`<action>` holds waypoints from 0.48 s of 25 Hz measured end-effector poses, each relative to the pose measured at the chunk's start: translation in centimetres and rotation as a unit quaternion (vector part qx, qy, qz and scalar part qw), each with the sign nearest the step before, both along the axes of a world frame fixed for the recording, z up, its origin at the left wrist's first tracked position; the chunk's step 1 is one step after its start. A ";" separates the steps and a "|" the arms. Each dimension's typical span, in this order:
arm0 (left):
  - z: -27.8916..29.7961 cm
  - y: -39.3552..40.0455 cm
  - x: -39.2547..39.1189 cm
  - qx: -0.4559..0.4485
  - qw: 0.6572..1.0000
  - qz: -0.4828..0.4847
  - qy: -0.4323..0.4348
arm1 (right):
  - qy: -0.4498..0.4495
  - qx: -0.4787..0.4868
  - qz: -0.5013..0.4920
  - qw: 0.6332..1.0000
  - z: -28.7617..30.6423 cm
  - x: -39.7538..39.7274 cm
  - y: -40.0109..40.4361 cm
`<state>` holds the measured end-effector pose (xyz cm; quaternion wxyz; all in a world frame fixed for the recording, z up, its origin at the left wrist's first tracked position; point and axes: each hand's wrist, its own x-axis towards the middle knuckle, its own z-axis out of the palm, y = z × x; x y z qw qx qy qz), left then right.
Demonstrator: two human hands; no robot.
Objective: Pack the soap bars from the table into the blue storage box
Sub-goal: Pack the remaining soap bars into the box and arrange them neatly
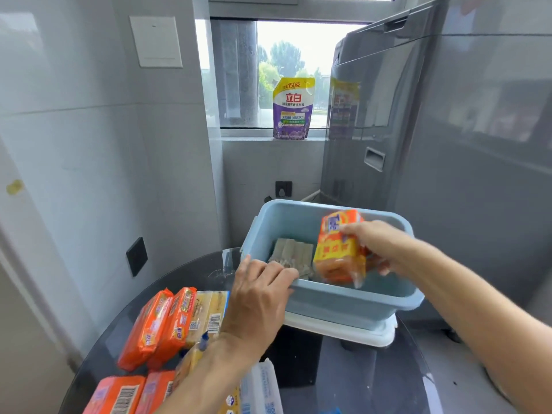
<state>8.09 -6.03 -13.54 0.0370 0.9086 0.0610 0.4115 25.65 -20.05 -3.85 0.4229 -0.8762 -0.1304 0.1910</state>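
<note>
Orange-and-yellow soap pack point(340, 249) hangs inside the blue storage box point(358, 291), toward its 3 o'clock side, gripped by the right hand point(376, 243). The left hand point(260, 294) curls over the rim at 8 o'clock. This looks like the placing step: next, lower and release. More soap bars point(158, 324) lie at 8 o'clock on the dark glass table point(358, 377). A detergent pouch point(292, 109) stands on the windowsill at 12.

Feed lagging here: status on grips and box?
Left grip holds box rim. Right grip holds soap pack over box. More packs on table. Nothing blocking.
</note>
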 end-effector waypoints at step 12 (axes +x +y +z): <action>-0.4 0.6 0.6 0.002 0.999 -0.020 -0.025 | -0.125 -0.371 0.192 0.900 -5.2 2.1 3.1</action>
